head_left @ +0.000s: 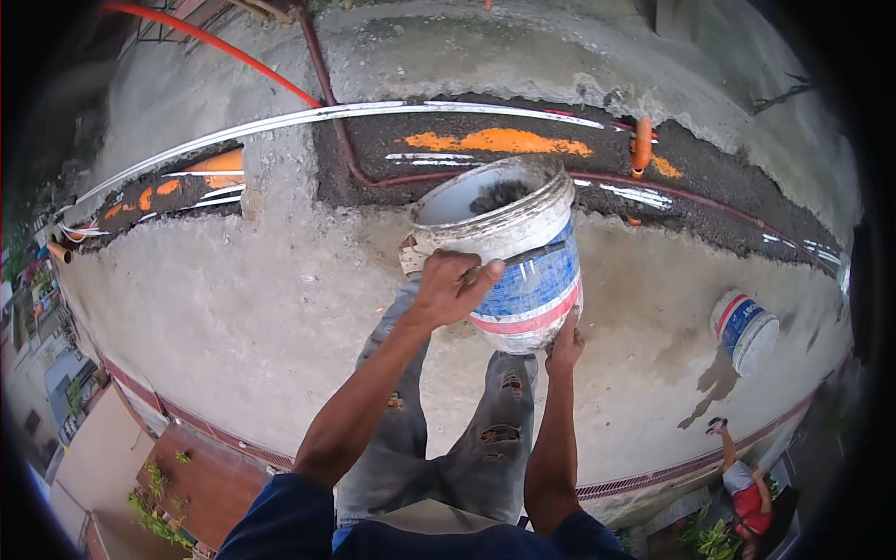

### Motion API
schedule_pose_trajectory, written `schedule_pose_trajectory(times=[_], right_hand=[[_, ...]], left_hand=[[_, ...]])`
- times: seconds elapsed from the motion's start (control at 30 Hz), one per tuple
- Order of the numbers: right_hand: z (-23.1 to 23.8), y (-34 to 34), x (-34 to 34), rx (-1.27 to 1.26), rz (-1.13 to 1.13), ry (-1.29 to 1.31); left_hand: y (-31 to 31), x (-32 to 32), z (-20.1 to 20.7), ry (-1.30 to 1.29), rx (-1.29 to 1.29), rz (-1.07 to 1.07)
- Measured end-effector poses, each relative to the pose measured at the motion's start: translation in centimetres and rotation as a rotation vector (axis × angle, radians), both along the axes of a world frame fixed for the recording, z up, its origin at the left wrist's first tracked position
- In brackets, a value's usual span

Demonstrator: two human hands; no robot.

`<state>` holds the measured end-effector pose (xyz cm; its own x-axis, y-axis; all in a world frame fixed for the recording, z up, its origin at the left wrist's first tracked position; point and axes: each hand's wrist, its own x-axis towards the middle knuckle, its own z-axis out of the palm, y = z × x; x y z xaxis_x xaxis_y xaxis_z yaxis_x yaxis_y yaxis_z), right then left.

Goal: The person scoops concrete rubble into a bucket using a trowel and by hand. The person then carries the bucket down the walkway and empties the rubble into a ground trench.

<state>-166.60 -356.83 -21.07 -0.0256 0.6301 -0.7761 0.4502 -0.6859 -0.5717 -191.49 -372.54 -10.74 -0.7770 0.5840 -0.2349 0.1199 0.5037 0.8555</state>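
A large white plastic bucket (527, 291) with blue and pinkish-red bands is held before my legs, tipped so its mouth points away from me. Dark, wet-looking matter (499, 194) lies inside it. My left hand (455, 289) is closed at the bucket's near left side, just below the rim, where the dark handle (539, 253) crosses the wall. Low on the right side, my right hand (566, 345) grips the bucket near its base; some of its fingers are hidden behind it.
Beyond the bucket, a trench of dark soil (765, 213) cuts across the concrete (205, 289). White pipes (373, 109), a maroon hose (347, 149) and an orange pipe (641, 147) run there. Another bucket (744, 329) lies tilted at right. A person in red (750, 509) is at lower right.
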Motion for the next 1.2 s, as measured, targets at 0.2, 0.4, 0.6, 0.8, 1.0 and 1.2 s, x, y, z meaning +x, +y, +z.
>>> schedule_pose_trajectory(times=[0.2,0.4,0.6,0.8,1.0,1.2], right_hand=[[-2.6,-5.7,-1.6,-0.014,-0.021,-0.107],[-3.5,-11.8,-6.0,-0.068,0.122,-0.366],[-1.1,-16.4,-9.3,-0.149,0.12,-0.378],[-1.3,-17.7,-9.4,-0.205,0.008,-0.302],[-2.4,-17.0,-7.7,-0.308,-0.103,-0.271],[-2.0,-10.4,-5.6,-0.332,-0.125,-0.341]], left_hand=[[-3.0,-2.7,-1.8,-0.044,0.007,-0.072],[-8.3,-5.5,-5.0,-0.017,-0.073,-0.016],[-11.9,-7.9,-5.3,-0.052,-0.183,-0.09],[-12.3,-8.3,-6.0,-0.086,-0.232,-0.13],[-8.6,-8.1,-6.6,-0.031,-0.26,-0.299],[-1.0,-5.8,-7.5,0.028,-0.128,-0.32]])
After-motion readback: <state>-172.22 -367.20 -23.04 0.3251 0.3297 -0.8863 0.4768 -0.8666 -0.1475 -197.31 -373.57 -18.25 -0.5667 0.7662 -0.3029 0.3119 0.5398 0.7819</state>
